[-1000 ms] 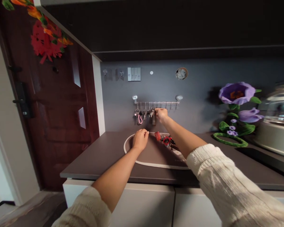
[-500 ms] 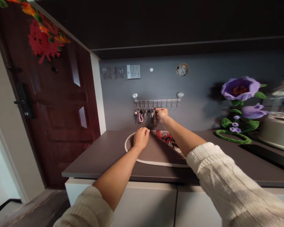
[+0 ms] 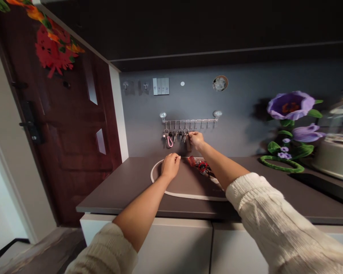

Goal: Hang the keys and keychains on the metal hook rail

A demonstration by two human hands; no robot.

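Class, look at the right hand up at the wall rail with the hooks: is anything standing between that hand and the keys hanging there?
Nothing visible does. The right hand is already up at the hook rail, its fingers touching the nearest of the hanging keys. The left hand rests lower, on the oval mat, clear of that reach.

Dark red door (image 3: 74,125), purple fabric flowers (image 3: 291,106), wall switches (image 3: 161,86).

Cream ribbed-knit sleeves (image 3: 274,217) — pushed up — bare forearms.
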